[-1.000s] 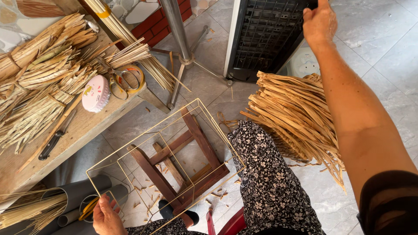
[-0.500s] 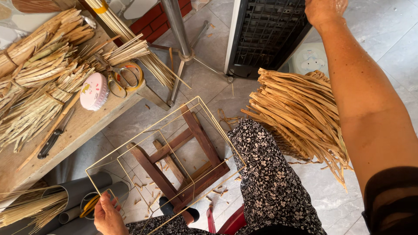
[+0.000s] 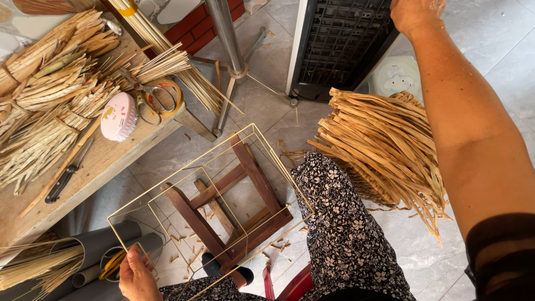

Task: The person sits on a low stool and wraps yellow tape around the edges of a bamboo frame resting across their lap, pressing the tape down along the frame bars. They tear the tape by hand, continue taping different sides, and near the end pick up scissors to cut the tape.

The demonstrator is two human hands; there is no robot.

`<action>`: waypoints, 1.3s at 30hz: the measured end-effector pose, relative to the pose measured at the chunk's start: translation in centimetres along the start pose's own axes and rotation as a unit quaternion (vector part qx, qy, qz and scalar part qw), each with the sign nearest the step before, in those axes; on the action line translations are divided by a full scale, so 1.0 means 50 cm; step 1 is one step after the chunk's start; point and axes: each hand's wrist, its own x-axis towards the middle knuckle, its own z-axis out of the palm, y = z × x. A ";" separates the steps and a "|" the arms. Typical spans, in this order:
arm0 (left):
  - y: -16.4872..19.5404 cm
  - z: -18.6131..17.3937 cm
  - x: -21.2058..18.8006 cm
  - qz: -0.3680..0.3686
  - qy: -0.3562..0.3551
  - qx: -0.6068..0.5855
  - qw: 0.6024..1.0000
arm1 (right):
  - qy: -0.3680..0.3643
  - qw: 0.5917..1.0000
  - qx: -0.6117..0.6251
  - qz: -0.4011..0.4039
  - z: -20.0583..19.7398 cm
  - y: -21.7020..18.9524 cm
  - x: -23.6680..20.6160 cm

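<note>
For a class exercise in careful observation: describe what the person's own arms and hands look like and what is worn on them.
Both hands are bare, with no gloves. The right hand leads into a long bare forearm, ending at a dark, slightly sheer sleeve on the upper arm. Only the left hand shows; no sleeve or jewellery is visible.

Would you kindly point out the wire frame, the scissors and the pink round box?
wire frame (image 3: pixel 192 167), head view, on its upper wire edge.
scissors (image 3: pixel 146 100), head view, on the yellow handle loops.
pink round box (image 3: pixel 118 116), head view, on the middle of its lid.
</note>
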 end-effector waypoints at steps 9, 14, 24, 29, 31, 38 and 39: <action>0.039 0.000 -0.016 -0.010 0.007 0.013 1.000 | -0.090 0.983 0.094 0.126 -0.080 -0.048 -0.015; 0.050 0.001 -0.020 -0.007 -0.005 -0.007 1.000 | -0.095 0.984 0.083 0.124 -0.040 -0.024 -0.004; 0.043 0.001 -0.015 -0.015 -0.001 -0.006 1.000 | -0.098 0.984 0.080 0.125 0.006 0.005 0.009; 0.041 0.002 -0.012 -0.019 0.000 0.001 1.000 | -0.074 0.992 0.053 0.085 -0.008 0.001 0.008; 0.041 0.003 -0.012 -0.019 0.001 0.002 1.000 | -0.057 0.996 0.041 0.054 -0.014 -0.002 0.007; 0.050 0.001 -0.016 -0.020 0.000 0.024 1.000 | -0.036 0.995 0.081 0.046 -0.016 -0.008 -0.004; 0.051 0.000 -0.017 -0.019 0.000 0.024 1.000 | -0.049 0.995 0.070 0.050 -0.015 -0.008 -0.003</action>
